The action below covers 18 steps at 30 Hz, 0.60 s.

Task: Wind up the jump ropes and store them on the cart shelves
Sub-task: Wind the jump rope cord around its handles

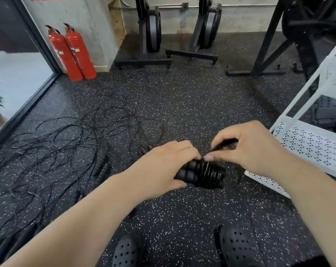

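My left hand (163, 166) grips the two black ribbed handles of a jump rope (200, 174), with its thin black cord wound in tight coils around them. My right hand (248, 149) pinches the loose end of that cord just above the coils. A tangle of other black jump ropes (70, 139) lies spread on the speckled floor to the left, with several ribbed handles (101, 166) among the cords. The white perforated cart (310, 143) stands at the right, its lower shelf close to my right hand.
Two red fire extinguishers (72, 53) lean against the wall at the back left. Black exercise machines (149, 35) and a rack frame (269, 45) stand along the back. A glass door runs down the left side. My black clogs (238, 247) are at the bottom.
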Tool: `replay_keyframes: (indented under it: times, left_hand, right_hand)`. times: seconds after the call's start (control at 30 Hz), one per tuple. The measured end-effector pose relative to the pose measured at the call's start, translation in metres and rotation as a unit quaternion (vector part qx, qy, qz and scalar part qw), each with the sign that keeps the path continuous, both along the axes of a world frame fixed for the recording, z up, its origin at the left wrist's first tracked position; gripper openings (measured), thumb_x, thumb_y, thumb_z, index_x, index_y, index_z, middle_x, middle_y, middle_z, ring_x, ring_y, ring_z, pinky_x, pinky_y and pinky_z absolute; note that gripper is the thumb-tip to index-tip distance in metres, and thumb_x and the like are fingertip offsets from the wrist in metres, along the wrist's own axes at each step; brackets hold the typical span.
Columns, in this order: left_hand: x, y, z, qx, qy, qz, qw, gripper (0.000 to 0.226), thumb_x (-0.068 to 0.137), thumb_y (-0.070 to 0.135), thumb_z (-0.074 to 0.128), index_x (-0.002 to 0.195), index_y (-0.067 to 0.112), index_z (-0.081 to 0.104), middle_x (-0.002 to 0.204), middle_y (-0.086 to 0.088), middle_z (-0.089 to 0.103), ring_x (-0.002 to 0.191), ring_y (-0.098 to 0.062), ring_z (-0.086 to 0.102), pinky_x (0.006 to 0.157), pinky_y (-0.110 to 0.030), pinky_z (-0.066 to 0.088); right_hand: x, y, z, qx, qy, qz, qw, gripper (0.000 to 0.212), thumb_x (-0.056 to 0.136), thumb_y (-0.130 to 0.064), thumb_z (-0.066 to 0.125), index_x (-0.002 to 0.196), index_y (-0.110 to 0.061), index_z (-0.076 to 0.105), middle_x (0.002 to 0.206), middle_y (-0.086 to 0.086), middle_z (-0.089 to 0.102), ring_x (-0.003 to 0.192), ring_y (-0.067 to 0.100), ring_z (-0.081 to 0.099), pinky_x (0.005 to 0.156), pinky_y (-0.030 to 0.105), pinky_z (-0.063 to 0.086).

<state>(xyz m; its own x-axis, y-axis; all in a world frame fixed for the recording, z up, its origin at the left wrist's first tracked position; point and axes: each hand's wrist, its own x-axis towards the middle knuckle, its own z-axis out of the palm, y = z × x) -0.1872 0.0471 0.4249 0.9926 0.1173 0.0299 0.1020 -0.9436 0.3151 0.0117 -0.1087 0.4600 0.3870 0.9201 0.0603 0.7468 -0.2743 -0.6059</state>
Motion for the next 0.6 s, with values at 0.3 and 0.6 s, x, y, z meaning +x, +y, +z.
replay_keyframes:
  times: [0.3,0.6]
  left_hand:
    - [-0.002,-0.008,0.006,-0.122,0.047,0.033,0.991,0.061,0.083,0.039,0.090,0.127,0.041,0.048,0.113,0.030,0.051,0.107,0.010,0.050,0.085,-0.011,0.037]
    - [0.000,-0.011,0.007,-0.139,0.059,0.034,0.988,0.061,0.081,0.035,0.093,0.126,0.038,0.053,0.115,0.026,0.058,0.107,0.006,0.055,0.092,-0.014,0.044]
  right_hand:
    - [0.010,-0.003,-0.004,0.022,0.100,-0.003,0.995,0.032,0.061,-0.062,0.090,0.075,-0.036,0.078,0.055,-0.012,0.058,0.052,0.003,0.044,0.060,0.025,0.038]
    - [0.010,0.002,-0.015,0.041,0.065,0.021,0.997,0.027,0.068,-0.060,0.090,0.076,-0.037,0.077,0.067,-0.004,0.065,0.059,0.013,0.050,0.061,0.034,0.046]
